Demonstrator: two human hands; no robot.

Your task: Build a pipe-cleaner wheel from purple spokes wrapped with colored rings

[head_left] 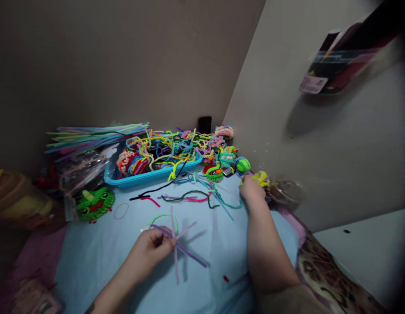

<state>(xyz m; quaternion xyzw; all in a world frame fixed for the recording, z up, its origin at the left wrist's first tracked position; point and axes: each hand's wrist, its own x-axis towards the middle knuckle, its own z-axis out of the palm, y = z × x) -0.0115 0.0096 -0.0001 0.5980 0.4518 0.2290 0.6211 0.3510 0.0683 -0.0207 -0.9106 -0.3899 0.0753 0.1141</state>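
My left hand [155, 244] pinches a star of crossed purple and lilac pipe cleaners [191, 256] at its centre, above the blue cloth. Their free ends spread out in several directions. A pale green pipe cleaner loop [163, 215] lies just behind that hand. My right hand [252, 190] reaches to the far right edge of the cloth, by a small yellow and purple fuzzy piece [261, 178]. The back of the hand hides most of its fingers, so its grip is unclear. Close to it sits a green and blue fuzzy ball [242, 164].
A blue tray [150, 178] heaped with colourful pipe cleaners stands by the wall. Long straight pipe cleaners [97, 137] lie behind it, left. A green frog-like figure [95, 204], a rubber band [121, 211], loose dark green strands [192, 193] and a clear round container [287, 192] are around.
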